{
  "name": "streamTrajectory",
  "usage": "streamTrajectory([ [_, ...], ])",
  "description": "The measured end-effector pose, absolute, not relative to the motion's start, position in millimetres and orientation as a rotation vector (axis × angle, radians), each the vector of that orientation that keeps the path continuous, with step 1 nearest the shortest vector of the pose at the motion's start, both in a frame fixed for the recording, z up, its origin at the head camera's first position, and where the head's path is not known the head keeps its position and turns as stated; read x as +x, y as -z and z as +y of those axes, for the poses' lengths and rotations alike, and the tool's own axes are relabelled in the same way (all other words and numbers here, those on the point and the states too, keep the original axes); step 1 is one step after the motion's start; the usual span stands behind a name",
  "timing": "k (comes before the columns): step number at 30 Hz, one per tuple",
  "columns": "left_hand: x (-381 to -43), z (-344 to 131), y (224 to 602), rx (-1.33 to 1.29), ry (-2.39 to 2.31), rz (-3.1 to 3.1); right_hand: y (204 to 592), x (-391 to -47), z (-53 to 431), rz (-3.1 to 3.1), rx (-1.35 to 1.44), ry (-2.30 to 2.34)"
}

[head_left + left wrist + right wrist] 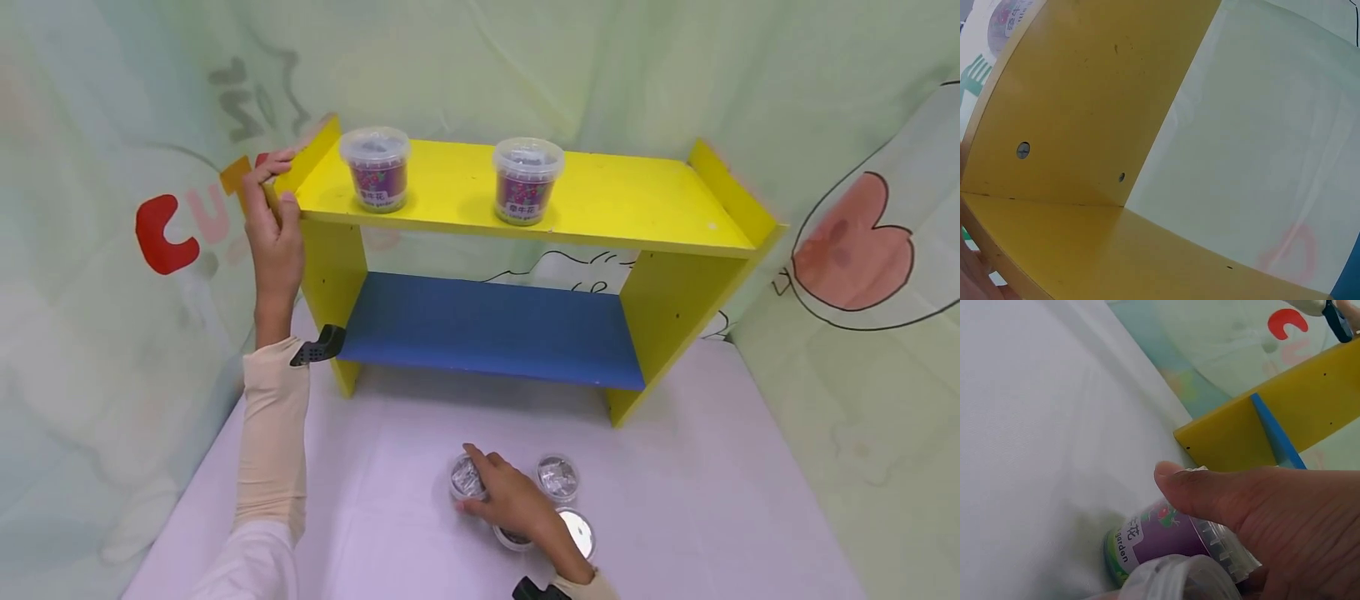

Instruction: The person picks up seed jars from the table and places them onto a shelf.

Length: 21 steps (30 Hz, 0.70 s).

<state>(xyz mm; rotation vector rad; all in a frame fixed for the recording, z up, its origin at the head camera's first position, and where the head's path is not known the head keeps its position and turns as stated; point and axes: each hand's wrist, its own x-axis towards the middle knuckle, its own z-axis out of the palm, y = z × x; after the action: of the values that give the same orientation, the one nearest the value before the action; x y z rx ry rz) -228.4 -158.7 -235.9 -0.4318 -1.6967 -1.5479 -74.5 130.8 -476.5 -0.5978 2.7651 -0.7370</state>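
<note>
A yellow shelf unit [637, 208] with a blue lower board [487, 325] stands on the table. My left hand [276, 242] grips its raised upper left side panel; in the left wrist view only a bit of that hand [977, 278] shows at the lower left. With my right hand [517, 498] I hold a small lidded plastic cup [467, 479] near the table. In the right wrist view the thumb lies along this cup [1169, 528], which has a purple floral label. Two similar cups, one at left [378, 179] and one nearer the middle [525, 192], stand on the top board.
Beside and partly under my right hand are more cups: one behind [557, 477], one with a shiny lid [577, 532] and one mostly covered [513, 542]. White cloth [390, 517] covers the table. Printed curtains [847, 400] hang around it.
</note>
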Motion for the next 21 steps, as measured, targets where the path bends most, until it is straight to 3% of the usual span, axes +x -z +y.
streamTrajectory([
  [21, -231.3, -159.5, 236.3, -0.419, 1.55, -1.699, 474.1, -79.3, 127.6, 2.738, -0.551, 0.723],
])
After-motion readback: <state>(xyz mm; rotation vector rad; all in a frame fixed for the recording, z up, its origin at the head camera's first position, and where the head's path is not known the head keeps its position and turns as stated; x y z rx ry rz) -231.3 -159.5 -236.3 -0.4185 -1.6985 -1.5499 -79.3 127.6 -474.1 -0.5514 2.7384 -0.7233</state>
